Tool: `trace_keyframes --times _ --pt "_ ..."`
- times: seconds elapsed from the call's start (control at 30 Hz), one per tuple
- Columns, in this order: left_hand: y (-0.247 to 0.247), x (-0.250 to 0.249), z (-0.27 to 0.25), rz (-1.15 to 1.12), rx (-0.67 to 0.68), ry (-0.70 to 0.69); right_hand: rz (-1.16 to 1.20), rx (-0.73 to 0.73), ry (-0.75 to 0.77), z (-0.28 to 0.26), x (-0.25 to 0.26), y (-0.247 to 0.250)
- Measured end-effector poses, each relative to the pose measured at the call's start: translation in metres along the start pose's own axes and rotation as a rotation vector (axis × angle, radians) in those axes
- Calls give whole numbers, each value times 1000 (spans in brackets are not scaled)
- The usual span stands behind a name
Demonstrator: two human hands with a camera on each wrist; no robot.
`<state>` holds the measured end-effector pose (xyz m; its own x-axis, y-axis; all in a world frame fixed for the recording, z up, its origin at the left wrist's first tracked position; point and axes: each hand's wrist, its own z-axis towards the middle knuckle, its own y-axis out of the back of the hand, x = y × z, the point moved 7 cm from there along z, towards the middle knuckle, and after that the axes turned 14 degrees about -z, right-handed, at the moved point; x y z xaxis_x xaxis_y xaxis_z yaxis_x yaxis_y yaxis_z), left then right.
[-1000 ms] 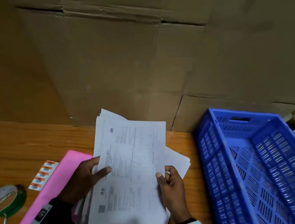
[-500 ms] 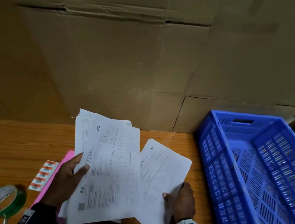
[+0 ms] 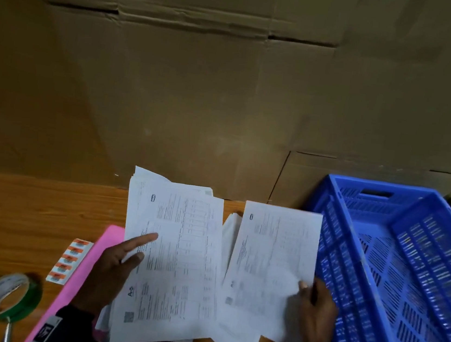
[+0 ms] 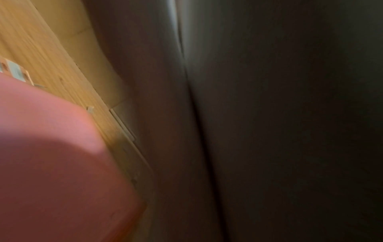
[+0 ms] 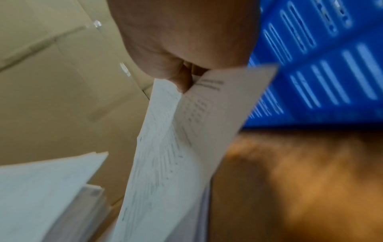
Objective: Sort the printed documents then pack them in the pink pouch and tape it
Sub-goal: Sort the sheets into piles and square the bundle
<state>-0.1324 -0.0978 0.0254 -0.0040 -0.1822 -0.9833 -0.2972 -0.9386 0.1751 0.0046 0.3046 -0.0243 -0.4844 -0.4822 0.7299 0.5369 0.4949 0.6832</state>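
The right hand (image 3: 314,315) pinches 1 printed sheet (image 3: 272,264) over the right pile (image 3: 229,236). The left hand (image 3: 112,273) grips the remaining stack (image 3: 176,264), long axis pointing away, above the pink pouch (image 3: 84,270).

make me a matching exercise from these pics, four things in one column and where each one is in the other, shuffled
Things:
1. green tape roll
2. blue crate
3. pink pouch
4. single printed sheet

Places:
A. pinched in the right hand
B. under the left hand and its paper stack
C. near left corner of the wooden table
D. right side of the table

Pairs: 1-C, 2-D, 3-B, 4-A
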Motion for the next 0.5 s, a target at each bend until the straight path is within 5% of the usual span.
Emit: trace_keyframes --times 0.23,0.37,0.5 --pt "-10 -3 5 -50 -1 -9 408 -109 50 22 49 56" --pt "-21 -12 9 -40 31 -31 580 165 -40 9 65 17" --pt "-34 -14 3 -302 0 132 507 377 -53 -17 71 -39"
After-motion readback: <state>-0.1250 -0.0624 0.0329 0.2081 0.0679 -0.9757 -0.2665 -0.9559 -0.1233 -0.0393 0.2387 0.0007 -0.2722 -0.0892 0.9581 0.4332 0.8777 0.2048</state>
